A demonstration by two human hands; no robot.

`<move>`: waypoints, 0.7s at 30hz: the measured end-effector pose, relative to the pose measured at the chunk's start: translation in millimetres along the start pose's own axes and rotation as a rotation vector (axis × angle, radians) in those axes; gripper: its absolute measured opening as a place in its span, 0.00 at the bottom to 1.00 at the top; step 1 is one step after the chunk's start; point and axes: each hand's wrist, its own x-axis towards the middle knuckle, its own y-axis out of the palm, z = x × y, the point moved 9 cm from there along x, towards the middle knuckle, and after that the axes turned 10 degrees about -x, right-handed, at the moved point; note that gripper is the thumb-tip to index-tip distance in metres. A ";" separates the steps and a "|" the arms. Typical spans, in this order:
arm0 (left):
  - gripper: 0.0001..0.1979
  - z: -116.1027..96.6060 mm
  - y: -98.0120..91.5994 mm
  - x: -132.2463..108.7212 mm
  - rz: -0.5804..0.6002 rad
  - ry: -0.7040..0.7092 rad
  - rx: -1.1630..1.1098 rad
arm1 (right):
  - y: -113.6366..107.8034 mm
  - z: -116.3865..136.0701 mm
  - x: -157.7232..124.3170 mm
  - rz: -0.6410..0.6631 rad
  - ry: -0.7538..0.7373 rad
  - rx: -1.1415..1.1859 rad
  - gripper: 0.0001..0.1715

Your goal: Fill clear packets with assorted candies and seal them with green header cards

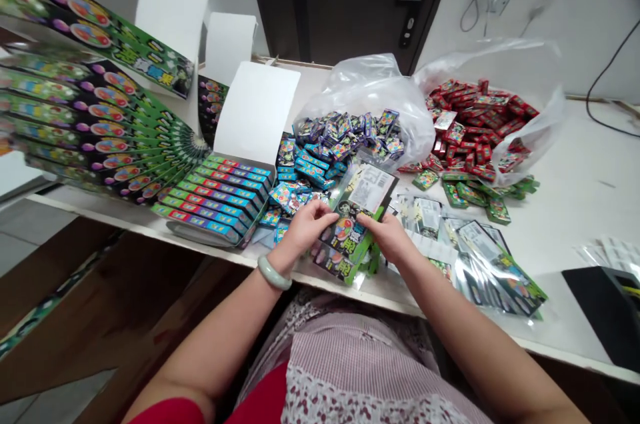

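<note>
Both hands are at the table's front edge, on a flat black-and-green printed packet (350,227) with a white barcode panel at its top. My left hand (307,224), with a pale green bangle at the wrist, pinches the packet's left edge. On the right side, my right hand (387,234) grips it with the thumb on top and the other fingers hidden beneath. Clear plastic shows around the packet. Just beyond my left hand lie small blue boxes (295,197). More printed packets in clear bags (500,264) lie to the right of my right hand.
An open display box (215,197) holds rows of small coloured boxes at left, beside a fanned stack of printed cartons (110,124). Plastic bags spill purple boxes (350,131) and red boxes (475,121) at the back. Green boxes (470,194) lie before them. A black object (600,311) stands far right.
</note>
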 end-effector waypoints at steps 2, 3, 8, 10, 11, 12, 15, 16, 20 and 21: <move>0.13 -0.6 -8.2 1.9 -0.039 0.005 -0.022 | -4.2 -4.3 3.9 -0.024 0.014 -0.051 0.25; 0.14 -2.0 -14.4 1.5 -0.066 0.008 -0.034 | -7.1 -6.3 6.3 -0.035 0.015 -0.078 0.24; 0.14 -13.1 -53.7 -9.6 -0.214 0.025 -0.100 | -24.2 -12.5 14.9 -0.089 0.009 -0.199 0.26; 0.14 -14.7 -63.7 -17.3 -0.239 0.012 -0.128 | -31.0 -9.6 12.1 -0.109 0.008 -0.241 0.33; 0.14 -15.1 -65.9 -21.8 -0.239 0.002 -0.136 | -35.8 -5.2 8.6 -0.135 0.003 -0.272 0.37; 0.14 -15.3 -65.3 -26.3 -0.224 -0.011 -0.136 | -42.3 3.3 3.9 -0.188 -0.024 -0.332 0.41; 0.12 -18.8 -48.2 -38.9 -0.087 -0.038 -0.061 | -50.9 56.6 -16.1 -0.359 -0.308 -0.648 0.40; 0.12 -21.2 -39.2 -42.3 -0.026 -0.036 -0.016 | -44.7 76.8 -22.5 -0.371 -0.442 -0.760 0.35; 0.10 -32.6 -11.5 -51.0 0.139 0.024 0.141 | -14.0 112.5 -20.6 -0.229 -0.641 -1.001 0.22; 0.10 -35.3 -9.0 -52.1 0.153 0.048 0.176 | -10.6 112.1 -15.3 -0.197 -0.613 -1.032 0.20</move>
